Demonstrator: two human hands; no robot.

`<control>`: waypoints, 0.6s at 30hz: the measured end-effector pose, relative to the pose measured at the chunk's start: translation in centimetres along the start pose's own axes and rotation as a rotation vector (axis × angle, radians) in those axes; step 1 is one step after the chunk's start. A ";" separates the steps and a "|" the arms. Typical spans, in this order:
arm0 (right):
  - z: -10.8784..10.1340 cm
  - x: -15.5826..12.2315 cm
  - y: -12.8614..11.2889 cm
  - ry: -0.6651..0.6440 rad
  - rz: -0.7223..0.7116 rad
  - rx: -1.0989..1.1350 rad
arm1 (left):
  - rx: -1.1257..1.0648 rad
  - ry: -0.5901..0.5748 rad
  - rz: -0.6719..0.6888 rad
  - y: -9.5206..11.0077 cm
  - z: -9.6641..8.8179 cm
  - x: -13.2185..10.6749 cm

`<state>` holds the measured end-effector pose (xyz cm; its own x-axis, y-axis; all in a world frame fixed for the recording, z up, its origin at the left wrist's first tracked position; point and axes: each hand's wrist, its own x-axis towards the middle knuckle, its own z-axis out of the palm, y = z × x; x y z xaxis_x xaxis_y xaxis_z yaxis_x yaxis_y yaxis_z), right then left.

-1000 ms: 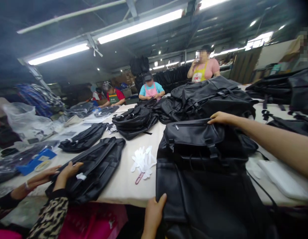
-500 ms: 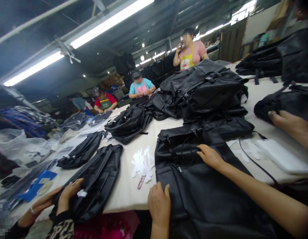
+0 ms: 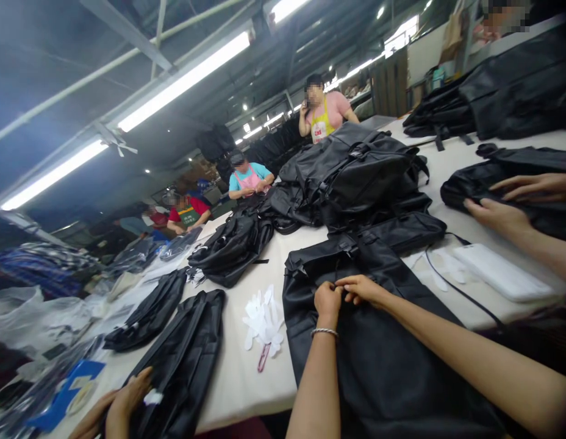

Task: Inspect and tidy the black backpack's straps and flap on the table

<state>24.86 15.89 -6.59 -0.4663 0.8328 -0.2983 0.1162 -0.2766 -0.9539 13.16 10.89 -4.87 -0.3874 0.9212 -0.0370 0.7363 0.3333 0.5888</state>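
Observation:
A black backpack (image 3: pixel 402 353) of smooth, leather-like material lies flat in front of me, its top end pointing away. My left hand (image 3: pixel 327 300), with a bracelet on the wrist, is closed in a pinch over the bag's upper part. Against it, my right hand (image 3: pixel 363 289) has its thumb and fingers drawn together, the fingertips of both hands meeting. Whatever is pinched there is too small and dark to make out. A buckle and strap (image 3: pixel 349 245) cross the bag's top just beyond my hands.
White tags (image 3: pixel 263 320) with a pink-handled tool (image 3: pixel 263 358) lie left of the bag. Behind it rises a pile of black bags (image 3: pixel 356 164). A co-worker's hands (image 3: pixel 132 393) handle a bag at left; another's (image 3: pixel 507 213) at right. A white package (image 3: pixel 502 272) lies right.
My left hand has moved from the bag's near left edge up to its upper part, meeting my right hand. The right hand has shifted slightly left. The view has turned a little right.

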 end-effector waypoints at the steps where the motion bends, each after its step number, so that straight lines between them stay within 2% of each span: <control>1: -0.2 0.1 -0.1 0.012 0.010 0.049 | -0.051 -0.028 0.003 0.0 -0.3 0.0; 3: -0.7 0.6 -0.5 0.078 0.032 0.136 | -0.194 -0.016 0.052 -0.1 -1.3 -0.3; 7: -1.3 2.0 -1.4 0.178 0.072 0.316 | -0.424 0.112 0.197 0.3 -4.4 -2.3; 10: -1.1 2.5 -2.3 0.146 0.109 0.457 | -0.514 -0.037 0.303 1.3 -6.3 -4.8; 13: -0.9 2.6 -2.9 0.085 0.165 0.547 | -0.314 -0.164 0.429 2.3 -7.5 -7.9; 18: 0.4 2.1 -2.8 0.027 0.279 0.596 | 0.235 -0.138 0.692 3.2 -8.8 -11.7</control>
<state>23.23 18.23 -4.48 -0.4660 0.7011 -0.5397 -0.2794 -0.6954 -0.6621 15.16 -0.59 4.53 0.2702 0.9477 0.1697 0.8921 -0.3127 0.3262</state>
